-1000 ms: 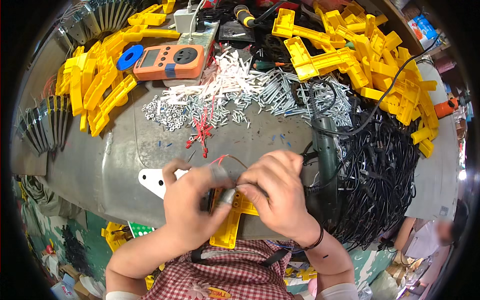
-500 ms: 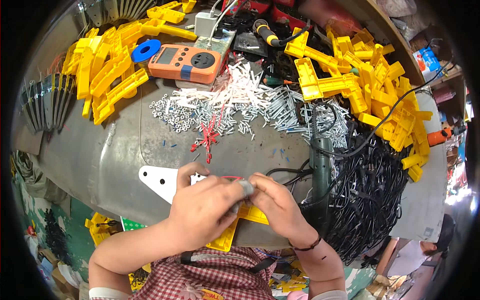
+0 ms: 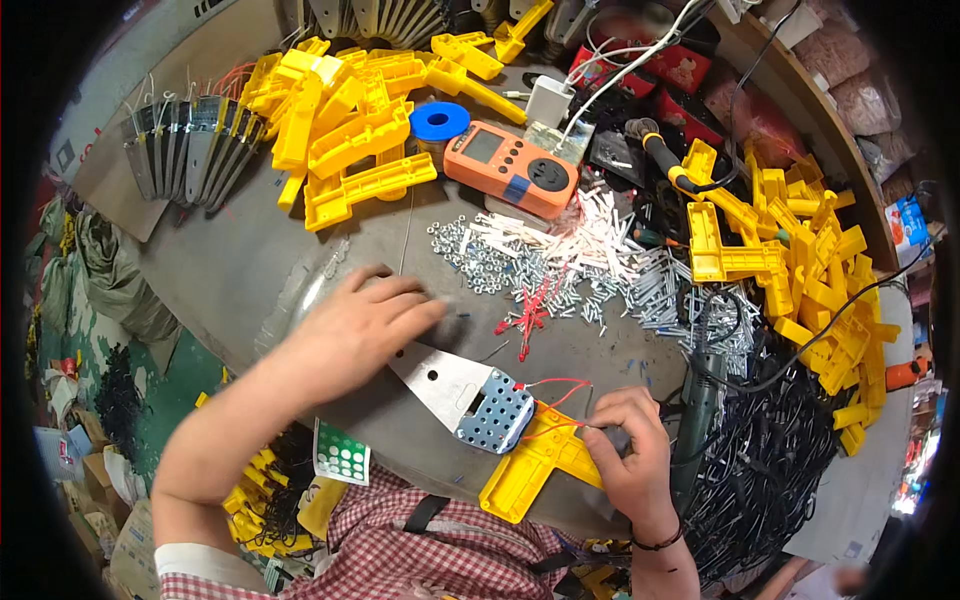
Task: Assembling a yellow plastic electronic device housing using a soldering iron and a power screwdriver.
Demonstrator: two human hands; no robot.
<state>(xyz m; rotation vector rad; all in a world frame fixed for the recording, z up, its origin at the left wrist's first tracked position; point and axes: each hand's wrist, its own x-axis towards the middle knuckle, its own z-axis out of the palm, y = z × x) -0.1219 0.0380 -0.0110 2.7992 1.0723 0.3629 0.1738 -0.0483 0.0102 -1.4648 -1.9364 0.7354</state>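
Observation:
My left hand [image 3: 372, 325] is over the table, its fingers outstretched and holding nothing. Just beside it lies the narrow end of a white, tapered metal plate [image 3: 432, 374]. At the plate's other end is a perforated blue-grey metal piece [image 3: 497, 411], from which thin red wires [image 3: 556, 382] loop out. A yellow plastic handle half [image 3: 530, 470] lies against that end, its hollow ribbed side facing up. To the right, my right hand [image 3: 635, 450] is closed, thumb and fingers pinching a red wire beside the handle half's arm.
Behind are loose screws, nuts and white sleeves [image 3: 600, 235], with red wired parts [image 3: 528, 318] in front. An orange meter [image 3: 510, 168] and blue spool [image 3: 440, 121] stand beyond. Yellow handle parts [image 3: 340, 120] pile left and right. Black cables [image 3: 760, 440] heap beside a dark green tool [image 3: 700, 410].
My hands have parted: the left let go and moved left, while the right went right, now on a red wire. The plate and handle half are uncovered. The head view has shifted.

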